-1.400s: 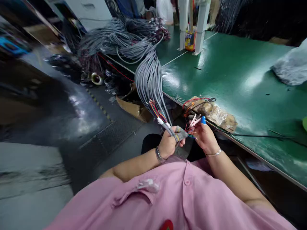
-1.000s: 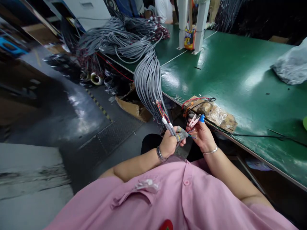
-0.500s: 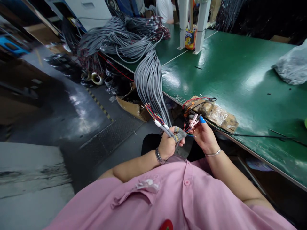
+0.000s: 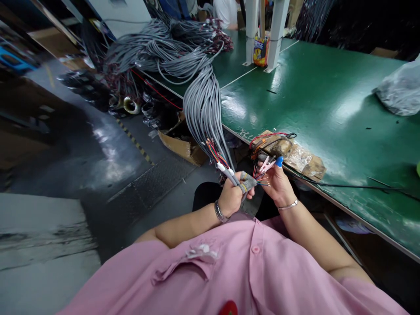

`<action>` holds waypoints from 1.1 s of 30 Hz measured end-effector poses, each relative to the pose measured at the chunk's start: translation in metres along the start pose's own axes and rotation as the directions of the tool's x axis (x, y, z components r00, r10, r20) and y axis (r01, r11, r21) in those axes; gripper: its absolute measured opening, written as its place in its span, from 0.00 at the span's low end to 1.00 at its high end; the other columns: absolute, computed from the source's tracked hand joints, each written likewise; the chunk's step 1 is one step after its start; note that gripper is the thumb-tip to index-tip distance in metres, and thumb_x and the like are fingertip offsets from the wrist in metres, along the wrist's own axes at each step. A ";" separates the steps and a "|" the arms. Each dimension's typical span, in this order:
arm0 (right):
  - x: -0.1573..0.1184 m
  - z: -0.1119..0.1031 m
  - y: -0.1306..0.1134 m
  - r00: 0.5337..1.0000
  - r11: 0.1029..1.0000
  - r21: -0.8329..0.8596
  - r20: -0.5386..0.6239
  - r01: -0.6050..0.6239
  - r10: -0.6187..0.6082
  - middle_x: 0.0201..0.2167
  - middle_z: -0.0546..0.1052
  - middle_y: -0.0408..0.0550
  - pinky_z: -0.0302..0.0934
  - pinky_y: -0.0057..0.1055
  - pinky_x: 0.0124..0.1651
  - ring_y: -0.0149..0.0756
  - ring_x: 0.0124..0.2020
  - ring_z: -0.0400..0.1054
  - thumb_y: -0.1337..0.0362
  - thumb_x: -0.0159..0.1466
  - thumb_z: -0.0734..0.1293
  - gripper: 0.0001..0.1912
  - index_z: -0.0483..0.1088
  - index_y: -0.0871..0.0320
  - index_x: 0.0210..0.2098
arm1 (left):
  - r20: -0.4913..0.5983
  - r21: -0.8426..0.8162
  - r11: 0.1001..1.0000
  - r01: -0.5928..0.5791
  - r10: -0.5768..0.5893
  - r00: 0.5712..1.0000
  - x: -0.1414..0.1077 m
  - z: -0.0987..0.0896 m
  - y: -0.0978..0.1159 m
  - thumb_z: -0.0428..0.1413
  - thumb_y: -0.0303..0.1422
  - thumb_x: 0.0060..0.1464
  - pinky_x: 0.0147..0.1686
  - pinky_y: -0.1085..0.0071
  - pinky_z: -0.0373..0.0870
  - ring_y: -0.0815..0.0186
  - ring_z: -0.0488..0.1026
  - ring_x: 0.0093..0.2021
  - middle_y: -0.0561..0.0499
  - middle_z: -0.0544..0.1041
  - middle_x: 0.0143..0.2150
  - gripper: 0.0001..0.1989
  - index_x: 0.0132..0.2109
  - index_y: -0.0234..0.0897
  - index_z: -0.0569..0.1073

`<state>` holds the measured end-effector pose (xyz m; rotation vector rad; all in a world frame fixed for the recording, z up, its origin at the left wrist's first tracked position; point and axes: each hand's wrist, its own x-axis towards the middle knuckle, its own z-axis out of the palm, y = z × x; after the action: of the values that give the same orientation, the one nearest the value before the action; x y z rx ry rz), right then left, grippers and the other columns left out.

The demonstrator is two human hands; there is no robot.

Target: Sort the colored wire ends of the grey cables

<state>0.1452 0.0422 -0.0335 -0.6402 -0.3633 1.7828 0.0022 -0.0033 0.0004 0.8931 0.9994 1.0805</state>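
My left hand (image 4: 232,197), with grey cloth covers on its fingers, is wrapped round a few grey cables (image 4: 232,176). White sleeves and fanned-out coloured wires (image 4: 214,151) show at their upper ends. More thin coloured wires (image 4: 262,179) stick out past my left fingertips toward the other hand. Just right of these, my right hand (image 4: 280,188) pinches a small pink clip (image 4: 266,165) that looks like a clothespin. A blue cover (image 4: 279,161) sits on my right thumb. My right fingers partly hide the clip's lower end.
A thick bundle of grey cables (image 4: 203,98) hangs over the edge of the green table (image 4: 315,92). Near that edge lies a taped wooden block (image 4: 297,156) with wires. A clear plastic bag (image 4: 400,89), white posts (image 4: 277,35) and a cardboard box (image 4: 180,146) stand around.
My left hand and its cables have shifted slightly to the right. The pink clip and my right thumb have turned a little, while both hands keep their holds.
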 end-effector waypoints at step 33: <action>-0.010 -0.004 0.006 0.926 0.889 -0.344 -0.116 0.302 -0.360 0.19 0.68 0.38 0.56 0.23 0.25 0.25 0.21 0.59 0.51 0.57 0.72 0.16 0.70 0.57 0.25 | -0.037 -0.105 0.994 0.002 -0.006 0.999 -0.001 0.000 0.002 0.64 0.38 0.46 0.18 0.78 0.60 0.74 0.65 0.18 0.54 0.72 0.20 0.14 0.30 0.34 0.68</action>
<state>0.1453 0.0307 -0.0377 -0.9014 -0.6109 1.3363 0.0014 -0.0038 0.0029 0.7878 0.9650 1.1392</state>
